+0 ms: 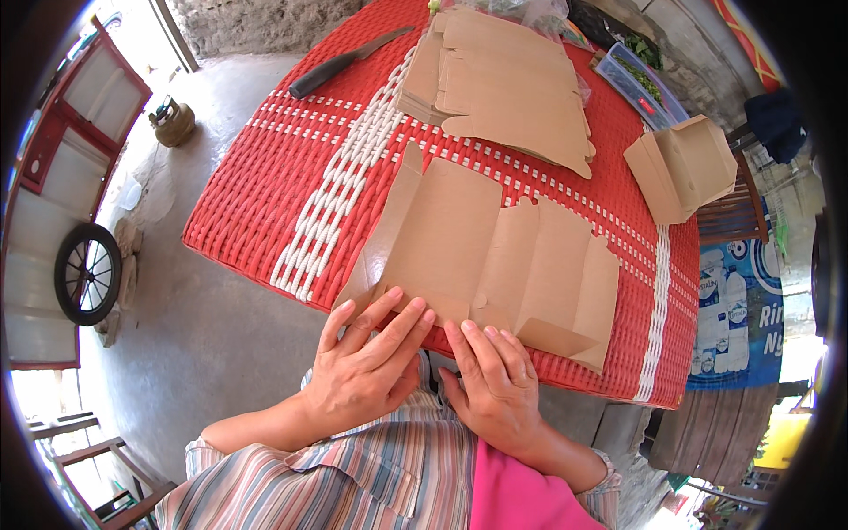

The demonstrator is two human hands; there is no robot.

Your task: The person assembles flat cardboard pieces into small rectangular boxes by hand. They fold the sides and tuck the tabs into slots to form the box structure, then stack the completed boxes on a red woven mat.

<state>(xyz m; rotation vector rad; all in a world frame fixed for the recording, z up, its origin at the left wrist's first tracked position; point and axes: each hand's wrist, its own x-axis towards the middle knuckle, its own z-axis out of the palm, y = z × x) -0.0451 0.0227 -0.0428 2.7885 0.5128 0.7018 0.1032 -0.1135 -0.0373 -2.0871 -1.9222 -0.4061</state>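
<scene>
A flat, creased brown cardboard box blank (446, 225) lies in front of me, its side panels partly raised along the folds. My left hand (369, 353) rests its outstretched, slightly spread fingertips on the blank's near edge, left of the middle. Right beside it, my right hand (495, 380) lays its fingers on the same edge. Both thumbs stay apart from the cardboard, on my side of it. Neither hand is closed round anything. Farther back lies a stack of flat box blanks (512, 84). On the right side stands a folded cardboard box (680, 168) with its lid up.
Everything lies on a red and white woven tabletop (256, 203). A dark-handled knife (344, 64) is at the far left, and a clear plastic container (640, 84) with greens at the far right. A wheel (88, 274) and a gas cylinder (172, 121) stand on the floor to the left.
</scene>
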